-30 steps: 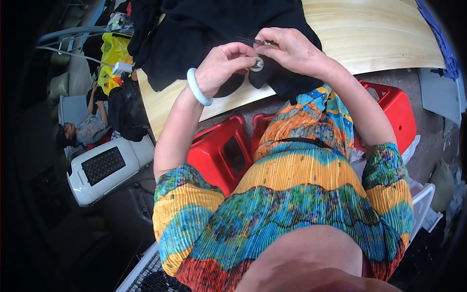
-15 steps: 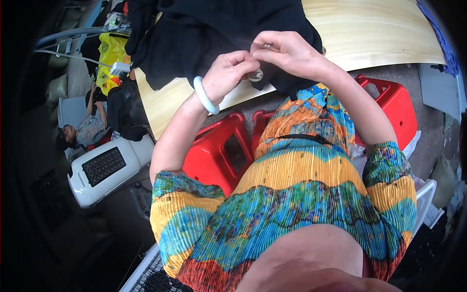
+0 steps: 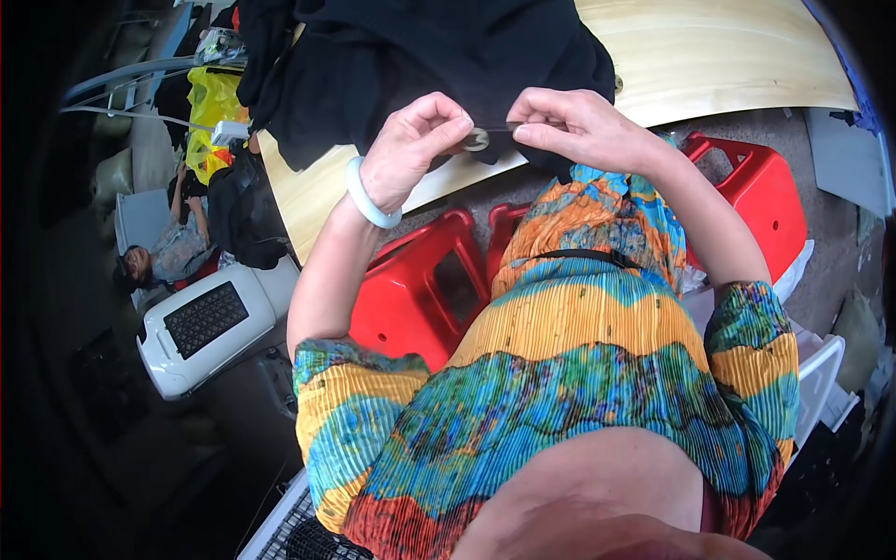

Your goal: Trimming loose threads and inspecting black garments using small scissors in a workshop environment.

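Though unclear, button (image 3: 477, 141) in left grip (image 3: 408, 149)

The pleated top (image 3: 560, 392), lower centre of the frame, has yellow, blue, mottled green and red bands. Its loose sleeves (image 3: 359, 406) match. The belt (image 3: 588, 254) is thin and black; a pale bangle (image 3: 361, 202) rings the left wrist (image 3: 381, 181).
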The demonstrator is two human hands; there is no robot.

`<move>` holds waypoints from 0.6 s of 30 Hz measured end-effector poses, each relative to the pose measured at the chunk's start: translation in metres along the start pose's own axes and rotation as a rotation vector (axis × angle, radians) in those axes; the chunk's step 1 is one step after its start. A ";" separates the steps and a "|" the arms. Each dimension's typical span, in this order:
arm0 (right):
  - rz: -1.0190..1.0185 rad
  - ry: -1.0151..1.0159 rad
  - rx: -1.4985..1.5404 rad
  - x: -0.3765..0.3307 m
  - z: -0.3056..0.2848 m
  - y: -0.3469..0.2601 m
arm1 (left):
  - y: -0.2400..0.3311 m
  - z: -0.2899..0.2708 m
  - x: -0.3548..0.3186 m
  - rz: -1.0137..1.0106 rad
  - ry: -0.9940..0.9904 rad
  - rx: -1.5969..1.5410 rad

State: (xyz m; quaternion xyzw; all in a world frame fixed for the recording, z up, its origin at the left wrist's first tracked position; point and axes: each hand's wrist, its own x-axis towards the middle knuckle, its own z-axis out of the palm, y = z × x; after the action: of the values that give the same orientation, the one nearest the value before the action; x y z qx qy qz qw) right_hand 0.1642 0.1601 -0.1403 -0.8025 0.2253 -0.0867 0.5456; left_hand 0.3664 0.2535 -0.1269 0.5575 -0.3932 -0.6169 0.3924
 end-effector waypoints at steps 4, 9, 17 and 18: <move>-0.055 -0.008 -0.008 0.005 0.001 0.003 | 0.005 0.001 0.002 0.031 -0.015 0.045; -0.018 -0.001 0.018 0.006 -0.003 0.004 | 0.006 0.000 0.004 0.052 0.010 0.086; -0.057 -0.069 -0.007 0.008 -0.002 0.001 | 0.009 0.003 0.002 0.046 -0.057 0.144; -0.058 -0.068 -0.009 0.008 -0.002 0.002 | 0.009 0.004 0.003 0.038 -0.056 0.148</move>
State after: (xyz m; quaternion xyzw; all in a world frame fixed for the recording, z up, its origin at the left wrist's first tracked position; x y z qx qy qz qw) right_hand 0.1702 0.1541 -0.1425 -0.8136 0.1838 -0.0740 0.5467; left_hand 0.3624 0.2478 -0.1193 0.5601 -0.4592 -0.5938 0.3505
